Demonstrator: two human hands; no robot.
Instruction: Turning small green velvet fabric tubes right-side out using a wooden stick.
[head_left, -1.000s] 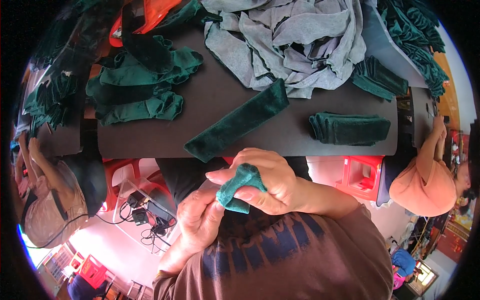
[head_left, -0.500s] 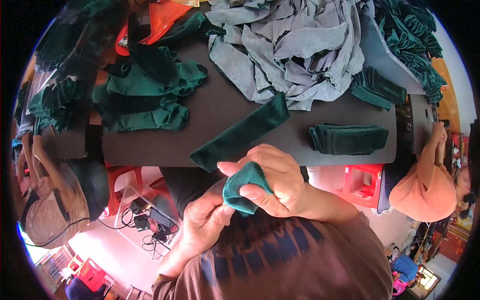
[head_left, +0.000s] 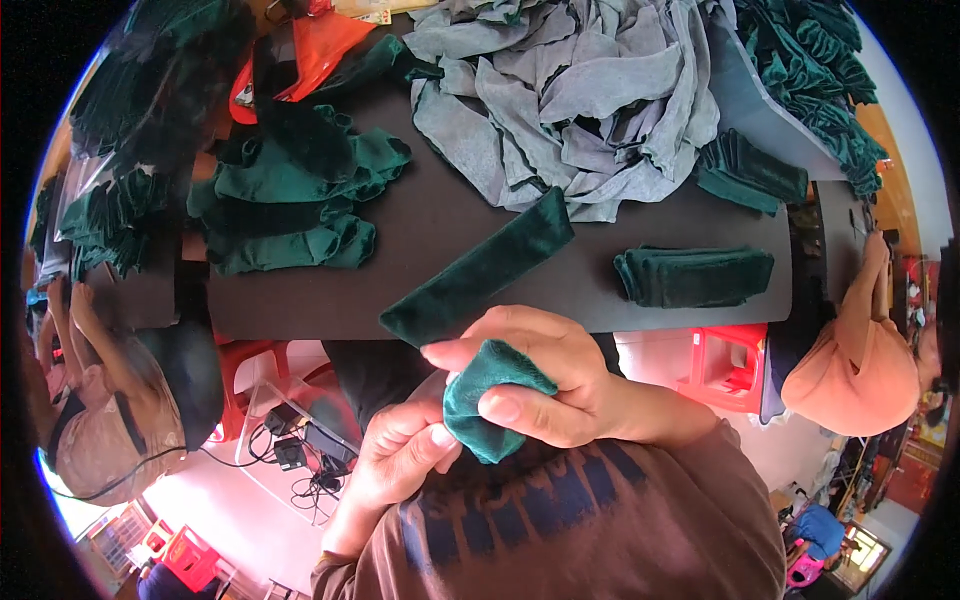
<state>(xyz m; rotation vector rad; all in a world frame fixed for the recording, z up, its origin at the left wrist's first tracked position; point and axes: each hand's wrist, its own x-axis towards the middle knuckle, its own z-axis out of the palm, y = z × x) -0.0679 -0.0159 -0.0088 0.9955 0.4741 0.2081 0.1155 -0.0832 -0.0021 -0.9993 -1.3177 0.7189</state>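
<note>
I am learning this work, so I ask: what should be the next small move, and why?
Perhaps the left hand should gently draw the green cloth straight: the right hand grips its other side and it looks bunched, unlike the flat strip on the table.

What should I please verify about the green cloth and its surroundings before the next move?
1. Right hand gripping the green cloth: ok, thumb across it.
2. Left hand at the cloth's edge: ok, on its left side.
3. Cloth smoothed flat: not ok, bunched.
4. Cloth's inside: cannot tell, hidden.
5. Green strip wholly on the table: cannot tell, one end reaches the near edge.
6. Folded green stack apart from both hands: ok.
</note>
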